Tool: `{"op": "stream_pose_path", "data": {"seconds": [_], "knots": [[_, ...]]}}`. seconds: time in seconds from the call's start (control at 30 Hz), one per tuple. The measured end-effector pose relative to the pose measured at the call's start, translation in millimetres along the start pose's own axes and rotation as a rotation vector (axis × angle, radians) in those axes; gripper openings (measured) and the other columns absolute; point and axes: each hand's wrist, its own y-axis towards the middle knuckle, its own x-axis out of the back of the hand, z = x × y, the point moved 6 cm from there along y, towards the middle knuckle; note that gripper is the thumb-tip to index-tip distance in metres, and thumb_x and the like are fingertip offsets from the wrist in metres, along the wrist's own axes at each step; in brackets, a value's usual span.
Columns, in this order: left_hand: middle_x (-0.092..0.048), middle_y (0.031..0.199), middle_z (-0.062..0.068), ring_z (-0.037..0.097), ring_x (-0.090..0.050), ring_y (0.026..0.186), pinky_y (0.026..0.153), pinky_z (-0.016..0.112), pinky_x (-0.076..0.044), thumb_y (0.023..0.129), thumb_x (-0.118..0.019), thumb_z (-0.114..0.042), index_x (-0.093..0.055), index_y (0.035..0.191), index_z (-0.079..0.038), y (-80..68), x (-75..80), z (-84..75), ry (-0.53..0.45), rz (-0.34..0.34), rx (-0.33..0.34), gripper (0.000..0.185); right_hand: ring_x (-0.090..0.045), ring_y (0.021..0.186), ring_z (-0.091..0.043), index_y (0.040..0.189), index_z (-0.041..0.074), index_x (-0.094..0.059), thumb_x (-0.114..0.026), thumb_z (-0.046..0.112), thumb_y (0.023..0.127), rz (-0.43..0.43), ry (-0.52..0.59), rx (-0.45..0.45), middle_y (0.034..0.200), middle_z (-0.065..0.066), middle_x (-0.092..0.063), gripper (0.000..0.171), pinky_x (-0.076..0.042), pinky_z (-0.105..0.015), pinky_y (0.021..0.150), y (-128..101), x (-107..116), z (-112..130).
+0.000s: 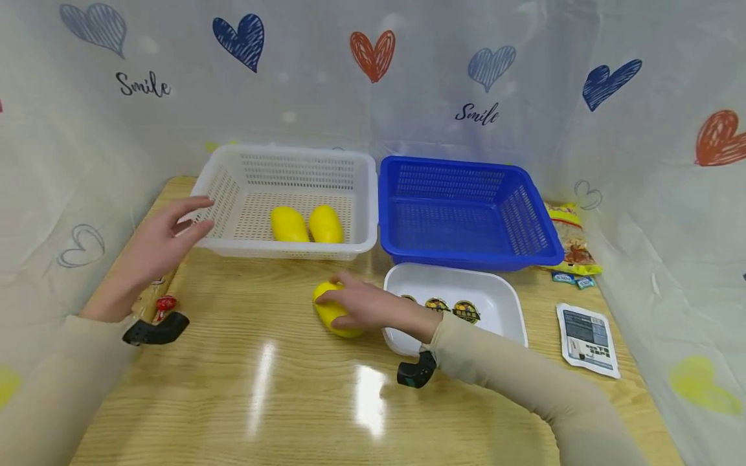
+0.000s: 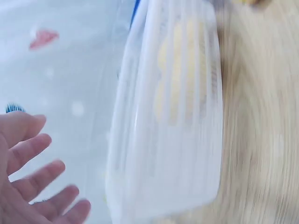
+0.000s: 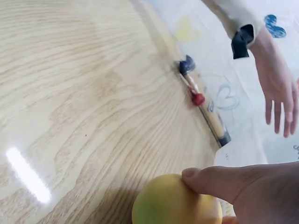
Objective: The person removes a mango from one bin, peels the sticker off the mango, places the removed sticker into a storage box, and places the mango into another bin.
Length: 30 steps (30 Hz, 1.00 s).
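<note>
A yellow mango lies on the wooden table, and my right hand grips it. In the right wrist view the thumb presses on the mango, which shows a greenish patch; most of the other fingers are hidden. My left hand hovers at the left side of the white basket. Its fingers are spread and hold nothing in the left wrist view. Two more mangoes, one left and one right, sit inside that basket near its front wall.
Beside the white basket stands a blue basket. In front of it a white tray with round stickers lies partly under my right forearm. A flat packet, small blue sachets and a yellow snack bag lie right; a red-wrapped lollipop lies left.
</note>
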Motion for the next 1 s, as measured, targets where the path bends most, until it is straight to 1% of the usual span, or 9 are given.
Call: {"op": "stream_pose_path", "data": {"seconds": [0.03,0.1,0.17,0.27,0.43,0.5,0.6,0.8,1.0], "knots": [[-0.026,0.156,0.021,0.043,-0.048,0.123,0.076,0.011,-0.040,0.103,-0.050,-0.035,-0.040,0.148,-0.004,4.1,5.2,9.1,0.010,0.015,0.016,0.055,-0.044,0.130,-0.033,0.137,0.016,-0.058,-0.068,0.023,0.093,0.003,0.009,0.015,0.146,-0.022,-0.037,0.045,-0.045,-0.042,0.100,0,0,0],[-0.019,0.157,0.025,0.036,-0.059,0.096,0.065,0.020,-0.044,0.103,-0.049,-0.033,-0.036,0.149,0.000,10.8,13.0,27.4,0.012,0.045,0.038,0.057,-0.045,0.128,-0.033,0.137,0.016,-0.058,-0.068,0.024,0.093,0.000,0.035,0.050,0.145,-0.022,-0.039,0.045,-0.045,-0.041,0.101,0,2,2],[-0.025,0.152,0.029,0.025,-0.051,0.064,0.050,0.027,-0.037,0.103,-0.048,-0.036,-0.031,0.151,-0.001,14.2,16.8,46.1,-0.009,0.078,0.086,0.061,-0.046,0.127,-0.031,0.136,0.016,-0.058,-0.068,0.026,0.093,-0.007,0.077,0.092,0.144,-0.020,-0.040,0.045,-0.044,-0.040,0.101,-1,7,6],[-0.039,0.140,0.025,0.014,-0.034,0.048,0.044,0.034,-0.035,0.103,-0.045,-0.043,-0.027,0.153,-0.006,16.0,18.0,71.1,-0.057,0.113,0.167,0.066,-0.044,0.127,-0.028,0.138,0.017,-0.057,-0.066,0.030,0.094,-0.021,0.119,0.160,0.144,-0.017,-0.042,0.047,-0.041,-0.037,0.102,0,22,15],[-0.048,0.131,0.010,0.002,-0.053,0.078,0.063,0.021,-0.048,0.100,-0.047,-0.048,-0.034,0.152,-0.009,18.7,11.7,97.7,-0.109,0.125,0.219,0.066,-0.042,0.128,-0.022,0.141,0.020,-0.054,-0.064,0.038,0.095,-0.068,0.132,0.217,0.146,-0.013,-0.042,0.050,-0.040,-0.033,0.101,12,57,32],[-0.049,0.131,0.006,-0.002,-0.056,0.093,0.075,0.017,-0.050,0.100,-0.049,-0.045,-0.033,0.152,-0.010,20.3,8.9,101.9,-0.165,0.120,0.214,0.065,-0.043,0.126,-0.021,0.142,0.022,-0.053,-0.063,0.039,0.096,-0.111,0.153,0.207,0.146,-0.012,-0.040,0.050,-0.041,-0.031,0.098,22,71,35],[-0.051,0.129,-0.002,-0.003,-0.059,0.097,0.079,0.017,-0.052,0.101,-0.052,-0.039,-0.030,0.153,-0.009,22.5,6.4,102.9,-0.265,0.103,0.192,0.064,-0.040,0.128,-0.020,0.144,0.024,-0.051,-0.061,0.040,0.096,-0.192,0.220,0.140,0.148,-0.012,-0.038,0.051,-0.041,-0.030,0.097,46,91,31],[-0.055,0.123,-0.010,-0.003,-0.061,0.096,0.078,0.017,-0.053,0.100,-0.054,-0.035,-0.032,0.151,-0.007,23.4,4.8,101.2,-0.320,0.071,0.175,0.062,-0.037,0.134,-0.012,0.147,0.025,-0.045,-0.056,0.040,0.099,-0.318,0.481,-0.016,0.152,0.001,-0.038,0.052,-0.040,-0.024,0.102,98,105,6],[-0.053,0.125,-0.006,-0.004,-0.061,0.096,0.079,0.020,-0.054,0.099,-0.055,-0.037,-0.031,0.152,-0.007,21.9,5.1,105.0,-0.312,0.066,0.189,0.064,-0.047,0.127,-0.010,0.148,0.028,-0.044,-0.056,0.040,0.099,-0.270,0.824,-0.129,0.153,0.006,-0.037,0.051,-0.051,-0.027,0.092,132,87,-8]]}}
